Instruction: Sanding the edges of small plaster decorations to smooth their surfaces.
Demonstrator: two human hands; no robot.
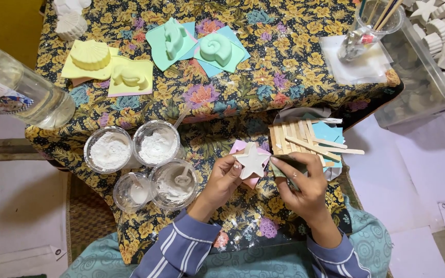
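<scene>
Right, here we have the left hand (pixel 221 177) pinching a white star-shaped cast (pixel 252 161) by one of its lower-left arms, thumb on top and fingers curled beneath, holding it just above the floral-patterned cloth (pixel 263 77), in front of a pink sheet (pixel 239 147) and beside a stack of wooden sticks (pixel 305 141). The right hand (pixel 301 181) is closed around something greyish, perhaps a scrap of sanding paper or a small tool, too hidden to name, and its forefinger reaches in to touch the star's right edge. Now, this star looks like plaster: stiff, chalky, fairly light for its bulk, and I'd judge it brittle at the five thin points, so the safest hold would be across the thick centre or close to the base of an arm, not at the tips. Dusty surface too, so it may slip a little in dry fingers. Both wrists are bent inward, forearms in striped sleeves angled toward each other, elbows tucked close to the body. To the left sit four clear cups (pixel 156 144) of white powder and wet mix, one with a spoon (pixel 183 177) in it. Further back lie yellow moulds (pixel 130 76), green and blue ones (pixel 215 49), and a clear bin of finished white casts (pixel 441 31) at far right.
</scene>
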